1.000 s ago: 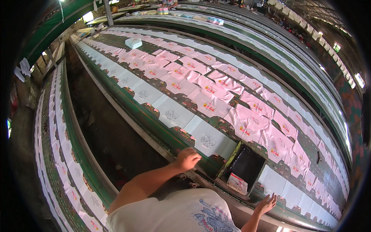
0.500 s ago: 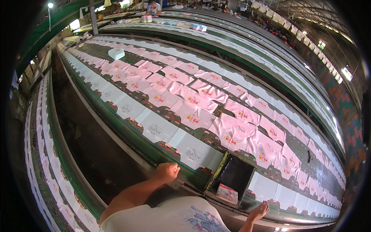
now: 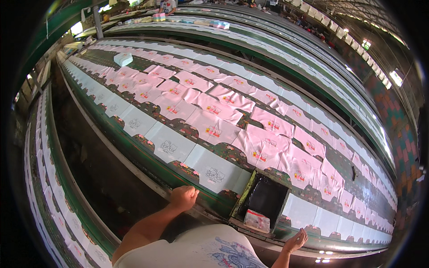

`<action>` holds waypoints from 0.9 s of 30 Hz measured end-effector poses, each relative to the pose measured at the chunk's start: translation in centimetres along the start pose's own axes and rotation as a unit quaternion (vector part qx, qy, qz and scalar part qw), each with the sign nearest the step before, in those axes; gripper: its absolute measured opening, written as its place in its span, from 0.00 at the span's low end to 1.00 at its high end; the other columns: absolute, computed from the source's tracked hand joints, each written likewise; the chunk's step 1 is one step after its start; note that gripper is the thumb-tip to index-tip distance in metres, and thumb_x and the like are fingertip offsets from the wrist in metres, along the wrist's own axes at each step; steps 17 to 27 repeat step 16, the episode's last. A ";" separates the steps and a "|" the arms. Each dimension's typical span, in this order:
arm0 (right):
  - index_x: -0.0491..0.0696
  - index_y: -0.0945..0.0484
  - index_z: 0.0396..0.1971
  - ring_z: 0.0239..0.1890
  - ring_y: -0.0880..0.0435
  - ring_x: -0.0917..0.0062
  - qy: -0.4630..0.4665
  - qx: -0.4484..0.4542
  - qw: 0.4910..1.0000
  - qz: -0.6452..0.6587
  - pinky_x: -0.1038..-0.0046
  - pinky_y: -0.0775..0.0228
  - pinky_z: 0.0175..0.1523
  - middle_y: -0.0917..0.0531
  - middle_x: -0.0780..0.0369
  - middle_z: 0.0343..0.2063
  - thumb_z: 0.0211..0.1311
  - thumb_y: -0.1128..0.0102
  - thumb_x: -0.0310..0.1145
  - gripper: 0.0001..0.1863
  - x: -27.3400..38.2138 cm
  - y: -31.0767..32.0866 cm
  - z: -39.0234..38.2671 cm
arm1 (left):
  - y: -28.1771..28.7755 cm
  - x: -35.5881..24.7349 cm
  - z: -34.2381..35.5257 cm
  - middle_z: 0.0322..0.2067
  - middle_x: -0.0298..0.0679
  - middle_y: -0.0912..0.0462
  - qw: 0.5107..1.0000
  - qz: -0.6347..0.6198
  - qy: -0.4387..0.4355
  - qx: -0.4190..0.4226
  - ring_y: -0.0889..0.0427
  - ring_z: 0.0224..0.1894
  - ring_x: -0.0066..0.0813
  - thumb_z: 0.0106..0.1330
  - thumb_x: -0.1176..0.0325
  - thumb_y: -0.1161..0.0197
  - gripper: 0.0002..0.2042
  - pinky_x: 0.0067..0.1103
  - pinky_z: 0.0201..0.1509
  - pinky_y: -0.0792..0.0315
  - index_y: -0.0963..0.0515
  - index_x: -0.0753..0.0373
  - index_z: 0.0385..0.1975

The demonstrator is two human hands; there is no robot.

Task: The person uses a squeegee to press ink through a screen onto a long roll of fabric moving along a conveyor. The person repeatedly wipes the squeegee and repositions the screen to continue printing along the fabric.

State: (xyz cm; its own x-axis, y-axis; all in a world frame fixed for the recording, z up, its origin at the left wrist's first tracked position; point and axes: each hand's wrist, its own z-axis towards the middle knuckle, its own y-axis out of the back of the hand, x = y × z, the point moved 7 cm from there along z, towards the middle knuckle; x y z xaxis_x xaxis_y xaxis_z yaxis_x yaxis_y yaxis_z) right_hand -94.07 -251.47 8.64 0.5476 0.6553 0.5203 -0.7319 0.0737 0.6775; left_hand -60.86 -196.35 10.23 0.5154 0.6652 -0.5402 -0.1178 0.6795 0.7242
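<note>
A printing screen frame point(image 3: 241, 199) with worn yellow-green sides and a dark inner face lies on the near edge of the long table, between my hands. Inside its near end rests a red-and-white block point(image 3: 257, 220), perhaps a squeegee. My left hand point(image 3: 184, 198) is closed in a fist beside the table's near edge, left of the frame, with nothing seen in it. To the right of the frame, my right hand point(image 3: 296, 241) is held with fingers mostly stretched out, touching or just above the table's edge. Pale blue cloth pieces point(image 3: 181, 152) with dark outline prints run along the near side.
Pink printed cloths point(image 3: 214, 129) lie overlapped down the table's middle. A folded light-blue stack point(image 3: 123, 59) sits far left. More long tables with cloth stand beyond and at the left, across a dark aisle point(image 3: 111, 178). Another person point(image 3: 168, 6) is at the back.
The whole view has shifted slightly, with the table and frame now a little further left. My left hand stays a fist; my right hand stays beside the frame.
</note>
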 end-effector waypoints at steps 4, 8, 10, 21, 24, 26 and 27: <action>0.38 0.10 0.50 0.57 0.14 0.57 0.004 -0.009 1.000 0.019 0.55 0.22 0.66 0.09 0.53 0.51 0.84 0.42 0.29 0.13 -0.8 -0.2 -0.3 | 0.0 0.0 -0.1 0.20 0.41 0.28 1.000 -0.006 -0.015 -0.023 0.21 0.25 0.51 0.67 0.68 0.23 0.21 0.44 0.27 0.29 0.34 0.56 0.23; 0.39 0.10 0.49 0.57 0.14 0.56 -0.001 -0.017 1.000 0.011 0.55 0.22 0.65 0.09 0.53 0.50 0.83 0.41 0.28 0.12 -0.8 0.0 -0.4 | 0.0 -0.1 0.0 0.21 0.42 0.28 0.999 -0.010 -0.032 -0.029 0.21 0.24 0.51 0.66 0.70 0.23 0.21 0.44 0.27 0.30 0.35 0.56 0.23; 0.39 0.10 0.49 0.57 0.14 0.56 -0.020 -0.014 1.000 0.012 0.55 0.21 0.65 0.09 0.53 0.50 0.83 0.40 0.28 0.12 -0.5 0.0 -0.3 | 0.0 0.0 -0.2 0.21 0.42 0.28 0.999 -0.010 -0.025 -0.023 0.22 0.24 0.51 0.66 0.71 0.23 0.21 0.44 0.27 0.30 0.35 0.56 0.23; 0.41 0.10 0.50 0.57 0.14 0.58 -0.018 -0.003 1.000 0.025 0.55 0.22 0.65 0.09 0.53 0.50 0.81 0.36 0.29 0.10 -2.0 -0.5 -0.5 | 0.0 0.1 -0.3 0.21 0.41 0.23 1.000 0.013 -0.018 -0.022 0.18 0.26 0.50 0.67 0.68 0.24 0.19 0.44 0.29 0.27 0.32 0.55 0.22; 0.41 0.10 0.50 0.57 0.14 0.58 -0.018 -0.003 1.000 0.025 0.55 0.22 0.65 0.09 0.53 0.50 0.81 0.36 0.29 0.10 -2.0 -0.5 -0.5 | 0.0 0.1 -0.3 0.21 0.41 0.23 1.000 0.013 -0.018 -0.022 0.18 0.26 0.50 0.67 0.68 0.24 0.19 0.44 0.29 0.27 0.32 0.55 0.22; 0.41 0.10 0.50 0.57 0.14 0.58 -0.018 -0.003 1.000 0.025 0.55 0.22 0.65 0.09 0.53 0.50 0.81 0.36 0.29 0.10 -2.0 -0.5 -0.5 | 0.0 0.1 -0.3 0.21 0.41 0.23 1.000 0.013 -0.018 -0.022 0.18 0.26 0.50 0.67 0.68 0.24 0.19 0.44 0.29 0.27 0.32 0.55 0.22; 0.41 0.10 0.50 0.57 0.14 0.58 -0.018 -0.003 1.000 0.025 0.55 0.22 0.65 0.09 0.53 0.50 0.81 0.36 0.29 0.10 -2.0 -0.5 -0.5 | 0.0 0.1 -0.3 0.21 0.41 0.23 1.000 0.013 -0.018 -0.022 0.18 0.26 0.50 0.67 0.68 0.24 0.19 0.44 0.29 0.27 0.32 0.55 0.22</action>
